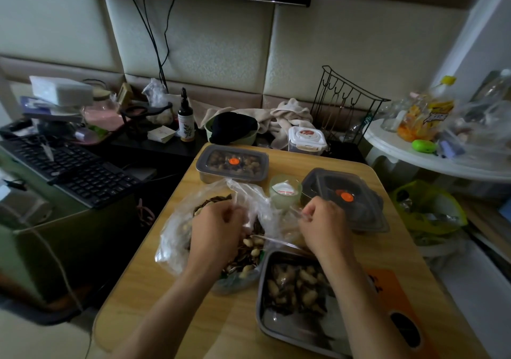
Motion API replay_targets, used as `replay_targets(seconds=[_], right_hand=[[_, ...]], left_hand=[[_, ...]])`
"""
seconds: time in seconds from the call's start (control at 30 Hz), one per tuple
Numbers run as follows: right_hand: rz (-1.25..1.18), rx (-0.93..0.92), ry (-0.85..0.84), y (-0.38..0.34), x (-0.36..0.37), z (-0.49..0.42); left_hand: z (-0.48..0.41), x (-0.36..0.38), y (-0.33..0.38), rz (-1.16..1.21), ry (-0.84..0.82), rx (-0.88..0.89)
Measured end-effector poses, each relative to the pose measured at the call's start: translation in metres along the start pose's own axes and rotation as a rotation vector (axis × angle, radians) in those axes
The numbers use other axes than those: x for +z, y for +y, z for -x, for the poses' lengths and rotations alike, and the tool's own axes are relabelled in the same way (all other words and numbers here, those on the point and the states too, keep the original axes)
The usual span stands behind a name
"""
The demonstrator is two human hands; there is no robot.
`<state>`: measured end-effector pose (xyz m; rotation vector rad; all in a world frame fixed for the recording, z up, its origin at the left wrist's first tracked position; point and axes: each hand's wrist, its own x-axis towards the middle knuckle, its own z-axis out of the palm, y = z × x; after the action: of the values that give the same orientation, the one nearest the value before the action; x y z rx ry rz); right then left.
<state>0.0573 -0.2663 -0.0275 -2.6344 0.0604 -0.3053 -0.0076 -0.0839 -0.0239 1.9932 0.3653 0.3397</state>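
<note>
1. A person sits at a light wooden worktop (221,317), seen from above. Both bare forearms reach forward from the bottom edge of the view.
2. A clear plastic bag (177,228) lies open on the worktop, near the left of its middle. It holds peanuts (249,243) in their shells mixed with dark striped seeds.
3. The left hand (218,228) is over the mouth of the bag, fingers curled in and pinching the plastic near its upper edge.
4. The right hand (323,223) is just to the right of the bag, fingers curled tight around a stretched strip of the bag's plastic.
5. The two hands are apart, with the open bag between them.
6. A shallow metal tray (259,297) sits just beside the bag, below the right hand. It holds more peanuts and dark shells.
7. A small pale green cup (284,201) stands behind the bag, between the two hands.
8. Two grey-lidded containers stand further back, each with an orange button on the lid. The far container (215,162) is near the back edge of the worktop, and the near container (365,214) is touching the right hand's far side.
9. Off the worktop to the left there is a black keyboard (74,170). A black wire rack (345,104) stands against the padded wall behind.
</note>
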Motion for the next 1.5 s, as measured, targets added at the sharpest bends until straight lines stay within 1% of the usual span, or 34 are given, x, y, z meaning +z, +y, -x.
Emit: replay_targets(seconds=[0.1,0.17,0.27,0.33,0.4,0.43,0.47,0.53,0.57,0.63,0.73,0.8,0.93,1.17,1.27,1.4,1.5], right_hand=[[0.111,0.091,0.059,0.001,0.008,0.002],[0.131,0.080,0.090,-0.001,0.009,0.002],[0.147,-0.056,0.080,-0.009,0.005,0.003],[0.141,-0.145,0.129,-0.017,0.003,0.009],[0.036,-0.251,0.185,-0.026,0.004,0.017],[-0.090,-0.309,0.161,-0.029,0.007,0.019],[-0.255,-0.359,0.091,-0.033,0.009,0.021],[-0.522,-0.386,-0.133,-0.044,0.014,0.027],[-0.595,-0.379,-0.216,-0.048,0.017,0.029],[-0.687,-0.330,-0.290,-0.049,0.029,0.027],[-0.743,-0.265,-0.327,-0.048,0.038,0.023],[-0.754,-0.270,-0.330,-0.047,0.040,0.021],[-0.777,-0.293,-0.327,-0.049,0.040,0.020],[-0.842,-0.241,-0.370,-0.055,0.040,0.021],[-0.856,-0.245,-0.390,-0.056,0.040,0.022],[-0.795,-0.254,-0.345,-0.052,0.038,0.019],[-0.805,-0.251,-0.355,-0.051,0.034,0.020]], left_hand=[[0.000,-0.004,-0.004,-0.110,0.023,0.064],[-0.001,-0.007,-0.008,-0.117,0.016,0.041],[-0.001,-0.014,-0.008,-0.050,0.015,-0.020],[-0.001,-0.017,-0.009,-0.049,0.016,-0.018],[-0.002,-0.021,-0.009,-0.038,0.009,-0.024],[-0.001,-0.022,-0.008,-0.026,-0.002,-0.034],[-0.001,-0.023,-0.008,-0.018,-0.012,-0.039],[-0.001,-0.024,-0.007,-0.017,-0.024,-0.023],[0.000,-0.024,-0.007,-0.022,-0.026,-0.011],[0.000,-0.023,-0.007,-0.023,-0.040,0.015],[0.001,-0.024,-0.007,0.035,-0.129,0.018],[0.001,-0.026,-0.007,0.112,-0.166,-0.019],[-0.001,-0.031,-0.007,0.230,-0.125,-0.100],[-0.001,-0.034,-0.008,0.283,-0.131,-0.124],[0.000,-0.033,-0.007,0.220,-0.115,-0.086],[-0.002,-0.032,-0.008,0.145,-0.117,-0.056],[-0.003,-0.032,-0.010,0.127,-0.118,-0.053]])
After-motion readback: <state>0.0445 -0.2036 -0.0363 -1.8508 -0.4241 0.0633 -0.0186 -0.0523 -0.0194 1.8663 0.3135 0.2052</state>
